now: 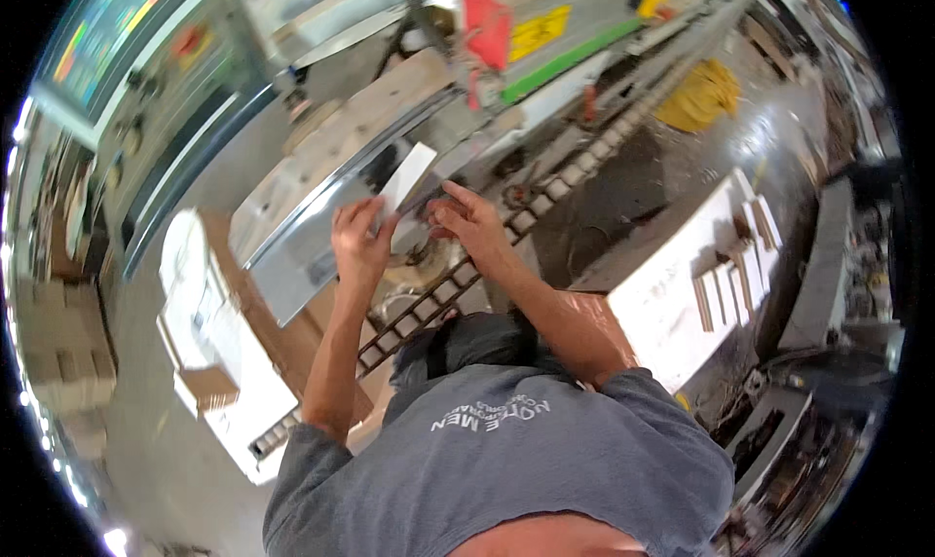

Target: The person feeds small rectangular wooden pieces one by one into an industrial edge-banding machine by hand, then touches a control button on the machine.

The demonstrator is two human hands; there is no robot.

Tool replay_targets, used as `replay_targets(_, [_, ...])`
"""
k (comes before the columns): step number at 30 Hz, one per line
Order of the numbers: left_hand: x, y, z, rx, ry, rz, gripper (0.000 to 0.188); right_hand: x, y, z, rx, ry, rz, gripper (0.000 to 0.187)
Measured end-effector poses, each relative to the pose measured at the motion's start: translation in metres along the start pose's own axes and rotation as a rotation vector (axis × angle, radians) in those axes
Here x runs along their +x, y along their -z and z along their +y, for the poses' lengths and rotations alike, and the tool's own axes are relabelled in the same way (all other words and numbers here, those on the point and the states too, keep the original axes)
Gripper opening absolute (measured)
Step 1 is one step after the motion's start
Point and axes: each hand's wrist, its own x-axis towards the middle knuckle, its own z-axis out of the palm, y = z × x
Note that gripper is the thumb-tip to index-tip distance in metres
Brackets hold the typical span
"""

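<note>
A small flat white strip (407,175), perhaps a piece of board, is tilted up in front of me. My left hand (360,238) pinches its lower end between thumb and fingers. To the right of the strip, apart from it, my right hand (469,222) has its index finger stretched out and the others loosely bent, with nothing seen in it. Both hands are above the near edge of a machine with a shiny metal plate (297,282). What the machine holds just beneath my hands is partly hidden.
A chain-like track (575,172) runs diagonally under my arms. On my right, several narrow white pieces (726,294) stand on a white surface (653,309). A white-topped board (229,348) lies left. Beyond are a yellow bag-like bundle (699,97), red cloth (485,26) and cardboard boxes (60,348).
</note>
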Motion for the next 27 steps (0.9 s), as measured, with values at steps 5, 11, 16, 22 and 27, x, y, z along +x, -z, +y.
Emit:
replay_targets(5, [-0.002,0.01,-0.057,0.148,-0.087,0.126,0.029,0.026,-0.058,0.031,0.004,-0.075,-0.173,0.059])
replay_targets(11, [0.007,0.008,-0.072,0.224,-0.082,0.247,0.031,0.067,-0.08,0.052,-0.005,-0.078,-0.091,0.071])
replay_targets(16, [-0.001,0.021,-0.081,0.205,0.032,0.242,0.029,0.084,-0.086,0.053,-0.125,-0.001,-0.123,0.069])
replay_targets(22, [0.006,0.018,-0.091,0.253,0.055,0.255,0.023,0.093,-0.082,0.062,-0.211,0.035,-0.124,0.067])
replay_targets(27, [0.005,0.017,-0.093,0.241,0.086,0.215,0.021,0.091,-0.086,0.062,-0.161,0.083,-0.102,0.059])
